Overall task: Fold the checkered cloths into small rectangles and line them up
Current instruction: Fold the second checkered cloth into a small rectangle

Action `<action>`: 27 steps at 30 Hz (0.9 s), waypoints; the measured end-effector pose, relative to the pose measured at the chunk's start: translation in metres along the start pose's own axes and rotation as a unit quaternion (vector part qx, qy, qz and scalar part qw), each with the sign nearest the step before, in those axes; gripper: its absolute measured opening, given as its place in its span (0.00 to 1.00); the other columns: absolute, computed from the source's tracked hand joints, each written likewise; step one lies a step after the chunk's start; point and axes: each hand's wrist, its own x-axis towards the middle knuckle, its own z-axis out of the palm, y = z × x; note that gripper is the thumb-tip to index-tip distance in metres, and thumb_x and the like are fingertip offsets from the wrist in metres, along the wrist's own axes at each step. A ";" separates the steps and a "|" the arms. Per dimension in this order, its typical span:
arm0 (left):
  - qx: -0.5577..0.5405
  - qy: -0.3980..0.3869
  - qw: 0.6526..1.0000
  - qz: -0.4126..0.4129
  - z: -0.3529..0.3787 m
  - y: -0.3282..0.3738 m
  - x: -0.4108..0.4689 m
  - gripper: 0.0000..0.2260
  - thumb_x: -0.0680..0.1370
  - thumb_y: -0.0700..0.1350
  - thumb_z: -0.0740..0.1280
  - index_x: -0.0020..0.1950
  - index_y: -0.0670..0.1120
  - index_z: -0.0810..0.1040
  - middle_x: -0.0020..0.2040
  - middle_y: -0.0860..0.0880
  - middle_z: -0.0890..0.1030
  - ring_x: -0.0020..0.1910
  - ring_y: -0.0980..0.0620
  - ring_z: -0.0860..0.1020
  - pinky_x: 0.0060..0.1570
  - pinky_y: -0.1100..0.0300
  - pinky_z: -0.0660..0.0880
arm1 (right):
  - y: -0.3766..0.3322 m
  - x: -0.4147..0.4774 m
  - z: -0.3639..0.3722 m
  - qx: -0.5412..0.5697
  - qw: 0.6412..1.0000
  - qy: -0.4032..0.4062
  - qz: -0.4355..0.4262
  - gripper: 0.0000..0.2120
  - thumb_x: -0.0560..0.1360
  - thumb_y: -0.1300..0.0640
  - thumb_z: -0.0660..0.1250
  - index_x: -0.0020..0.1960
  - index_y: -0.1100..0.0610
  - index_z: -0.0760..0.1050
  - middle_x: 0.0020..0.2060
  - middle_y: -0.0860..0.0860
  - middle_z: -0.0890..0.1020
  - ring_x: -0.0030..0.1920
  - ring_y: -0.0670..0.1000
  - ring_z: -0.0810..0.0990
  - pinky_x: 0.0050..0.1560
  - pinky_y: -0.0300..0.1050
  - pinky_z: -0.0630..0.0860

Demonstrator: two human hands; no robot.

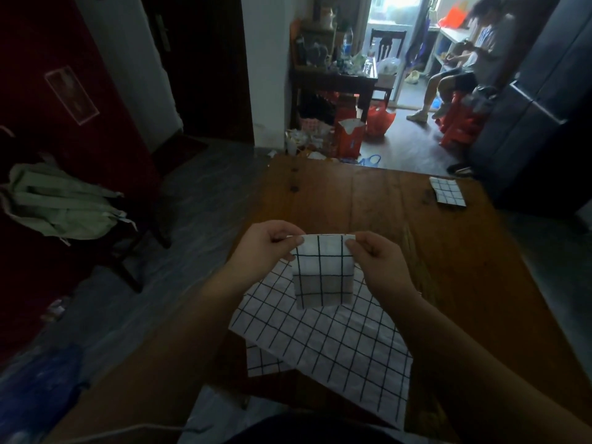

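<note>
Two hands up: your left hand [266, 243] and right hand [376, 253] pinch the folded checkered cloth's [323, 272] top corners above the unfolded cloths [323, 341]. Fold looks finished; next, set it beside the far-right folded cloth [447, 190] on the wooden table [368, 200].

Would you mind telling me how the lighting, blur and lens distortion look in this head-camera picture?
Head view: dim; the bright doorway is blown out; the seated person beside it is blurred; the brown wooden table looks skewed by wide-angle distortion; the small folded white checkered cloth, pinched by the left hand and right hand, is sharp.
</note>
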 end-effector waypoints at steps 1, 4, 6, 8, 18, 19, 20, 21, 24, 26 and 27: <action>-0.013 0.007 1.000 -0.006 0.000 -0.001 0.001 0.05 0.81 0.40 0.69 0.53 0.48 0.83 0.48 0.49 0.87 0.44 0.53 0.85 0.44 0.61 0.83 | 0.000 0.000 0.000 0.004 1.000 0.000 0.003 0.11 0.81 0.59 0.65 0.44 0.49 0.82 0.38 0.48 0.84 0.39 0.45 0.81 0.44 0.50 0.79; -0.034 0.019 0.999 -0.022 0.001 -0.003 0.000 0.05 0.81 0.40 0.69 0.52 0.48 0.84 0.45 0.50 0.87 0.42 0.54 0.85 0.43 0.62 0.82 | 0.002 0.000 -0.001 0.011 1.000 -0.004 0.007 0.09 0.81 0.60 0.65 0.50 0.55 0.84 0.43 0.52 0.85 0.45 0.51 0.83 0.48 0.52 0.81; -0.040 0.022 0.999 -0.025 0.002 -0.004 0.000 0.05 0.81 0.39 0.68 0.52 0.46 0.84 0.45 0.50 0.86 0.41 0.54 0.85 0.42 0.62 0.82 | 0.005 0.001 -0.001 0.005 1.000 -0.003 0.013 0.09 0.81 0.59 0.65 0.48 0.53 0.84 0.41 0.51 0.85 0.43 0.51 0.83 0.48 0.52 0.81; -0.059 0.027 0.998 -0.027 0.003 -0.003 0.000 0.05 0.81 0.37 0.68 0.53 0.42 0.84 0.43 0.51 0.86 0.39 0.56 0.84 0.42 0.62 0.82 | 0.010 0.001 0.000 -0.005 1.000 -0.006 0.021 0.11 0.81 0.57 0.66 0.43 0.48 0.82 0.36 0.49 0.83 0.39 0.50 0.80 0.46 0.54 0.80; 0.132 0.008 0.991 -0.028 -0.001 -0.009 0.012 0.04 0.80 0.46 0.70 0.53 0.53 0.83 0.49 0.57 0.84 0.50 0.60 0.82 0.54 0.57 0.80 | 0.016 0.003 -0.002 -0.093 0.995 -0.011 0.016 0.10 0.80 0.55 0.67 0.42 0.51 0.82 0.36 0.52 0.83 0.38 0.51 0.80 0.46 0.55 0.80; 0.174 -0.021 0.984 -0.015 0.000 -0.005 0.014 0.06 0.80 0.48 0.71 0.56 0.55 0.81 0.50 0.61 0.82 0.51 0.65 0.79 0.54 0.60 0.78 | 0.016 0.005 -0.002 -0.116 0.993 -0.020 0.007 0.10 0.80 0.54 0.67 0.42 0.50 0.82 0.35 0.51 0.83 0.37 0.50 0.80 0.44 0.54 0.80; 0.197 -0.053 0.979 -0.001 0.002 0.001 0.015 0.09 0.79 0.51 0.71 0.60 0.57 0.80 0.52 0.64 0.79 0.52 0.69 0.76 0.54 0.65 0.74 | 0.015 0.006 -0.002 -0.139 0.990 -0.032 -0.003 0.09 0.80 0.54 0.67 0.42 0.49 0.82 0.34 0.49 0.82 0.36 0.48 0.79 0.43 0.52 0.80; 0.202 -0.083 0.976 0.013 0.005 0.008 0.017 0.13 0.79 0.53 0.72 0.63 0.58 0.78 0.54 0.66 0.78 0.53 0.71 0.74 0.53 0.69 0.71 | 0.014 0.007 -0.001 -0.163 0.985 -0.047 -0.013 0.09 0.80 0.53 0.67 0.42 0.48 0.81 0.33 0.47 0.81 0.34 0.44 0.78 0.40 0.49 0.78; 0.207 -0.130 0.969 0.037 0.018 0.027 0.023 0.14 0.78 0.56 0.72 0.64 0.58 0.79 0.55 0.63 0.79 0.55 0.66 0.77 0.50 0.70 0.71 | 0.008 0.009 0.000 -0.213 0.973 -0.087 -0.031 0.08 0.80 0.52 0.67 0.45 0.50 0.82 0.32 0.47 0.80 0.30 0.41 0.74 0.33 0.40 0.71; 0.229 -0.116 0.965 0.048 0.027 0.031 0.027 0.07 0.79 0.54 0.71 0.56 0.56 0.83 0.48 0.62 0.80 0.51 0.62 0.78 0.46 0.66 0.72 | 0.005 0.008 0.000 -0.230 0.968 -0.089 -0.037 0.09 0.81 0.52 0.66 0.45 0.53 0.83 0.32 0.49 0.80 0.30 0.42 0.73 0.33 0.41 0.70; 0.228 -0.105 0.967 0.051 0.029 0.032 0.029 0.05 0.80 0.53 0.71 0.53 0.54 0.84 0.45 0.61 0.80 0.48 0.62 0.78 0.45 0.65 0.72 | 0.005 0.008 -0.001 -0.234 0.968 -0.083 -0.036 0.10 0.81 0.52 0.66 0.45 0.53 0.82 0.32 0.49 0.80 0.30 0.43 0.73 0.33 0.43 0.71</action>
